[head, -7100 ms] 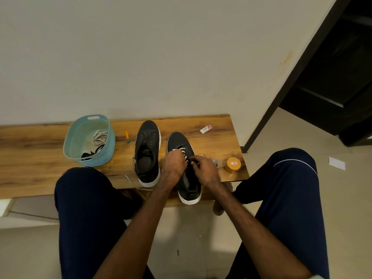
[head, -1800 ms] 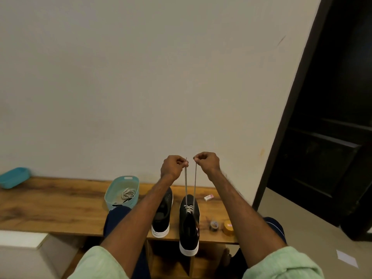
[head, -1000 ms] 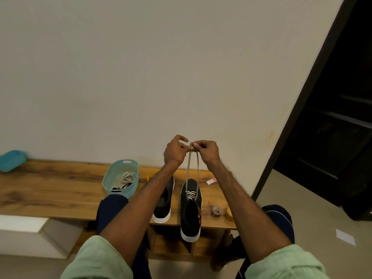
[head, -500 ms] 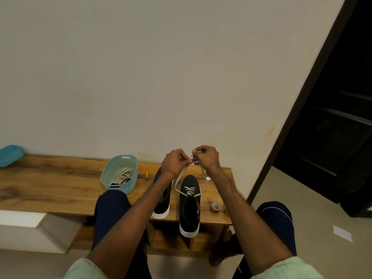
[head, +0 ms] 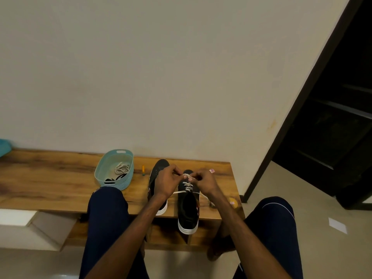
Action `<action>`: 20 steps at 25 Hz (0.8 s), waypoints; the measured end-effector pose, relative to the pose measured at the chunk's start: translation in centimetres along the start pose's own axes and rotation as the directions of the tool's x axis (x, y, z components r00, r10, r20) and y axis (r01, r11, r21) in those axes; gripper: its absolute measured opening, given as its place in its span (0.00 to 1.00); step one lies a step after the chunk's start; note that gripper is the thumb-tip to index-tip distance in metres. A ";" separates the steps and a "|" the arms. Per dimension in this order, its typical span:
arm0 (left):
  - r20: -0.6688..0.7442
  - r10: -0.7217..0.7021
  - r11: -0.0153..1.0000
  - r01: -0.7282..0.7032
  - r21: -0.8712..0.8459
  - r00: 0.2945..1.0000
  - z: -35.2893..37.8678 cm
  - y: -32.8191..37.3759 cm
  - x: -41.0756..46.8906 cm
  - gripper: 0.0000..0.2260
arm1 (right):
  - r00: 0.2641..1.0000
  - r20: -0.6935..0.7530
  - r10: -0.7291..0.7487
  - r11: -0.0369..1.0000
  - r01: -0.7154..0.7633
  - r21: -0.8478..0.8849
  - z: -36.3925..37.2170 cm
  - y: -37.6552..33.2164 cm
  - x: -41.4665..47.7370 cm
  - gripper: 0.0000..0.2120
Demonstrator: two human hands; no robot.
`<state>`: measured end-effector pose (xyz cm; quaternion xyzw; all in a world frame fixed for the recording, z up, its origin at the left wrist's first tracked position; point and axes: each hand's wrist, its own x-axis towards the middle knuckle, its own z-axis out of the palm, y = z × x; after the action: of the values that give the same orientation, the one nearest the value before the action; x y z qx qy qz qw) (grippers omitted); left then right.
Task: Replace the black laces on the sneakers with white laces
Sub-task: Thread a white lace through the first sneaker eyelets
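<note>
The wooden bench (head: 50,184) carries everything. The black sneaker (head: 188,210) on my right sits toe to the wall with its heel over the front edge, I judge so its eyelets face me. The teal basket (head: 100,170), near the other sneaker (head: 159,170), keeps the spare laces (head: 121,169) aside. My left grip (head: 168,182) and right grip (head: 205,181) each pinch the white lace (head: 187,186), ends meeting above the toe, probably starting a knot.

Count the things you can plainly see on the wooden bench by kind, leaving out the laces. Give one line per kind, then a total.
Sneakers: 2
Teal basket: 1
Orange stick: 1
Small pink box, partly hidden: 1
Yellow round tin: 1
Teal thing cut off at the left edge: 1
Total: 7
</note>
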<state>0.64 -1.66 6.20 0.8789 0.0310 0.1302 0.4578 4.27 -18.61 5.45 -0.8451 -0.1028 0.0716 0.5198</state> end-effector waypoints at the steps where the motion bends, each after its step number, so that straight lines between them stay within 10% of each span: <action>1: 0.008 0.000 1.000 0.001 -0.027 1.000 0.4 -0.4 0.1 0.07 | 1.000 -0.007 0.002 1.000 -0.002 0.013 0.0 0.4 0.0 0.04; 7: 0.018 -0.085 0.977 0.087 -0.195 0.996 1.9 -1.6 0.4 0.07 | 0.997 0.003 0.081 0.947 -0.078 0.310 -0.1 0.9 -0.6 0.09; 14: 0.021 -0.142 0.964 0.143 -0.225 0.990 2.5 -2.1 0.2 0.06 | 0.994 -0.012 -0.107 0.955 0.106 0.276 0.2 1.5 -1.0 0.10; 20: 0.092 -0.208 0.871 0.227 -0.435 0.974 2.3 -2.4 0.5 0.03 | 0.977 -0.201 0.067 0.917 0.019 0.399 -0.1 2.9 -0.6 0.05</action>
<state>1.86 -1.99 3.09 0.7450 0.0898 0.0630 0.6580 4.04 -20.11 2.86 -0.7256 -0.0203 0.0078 0.6878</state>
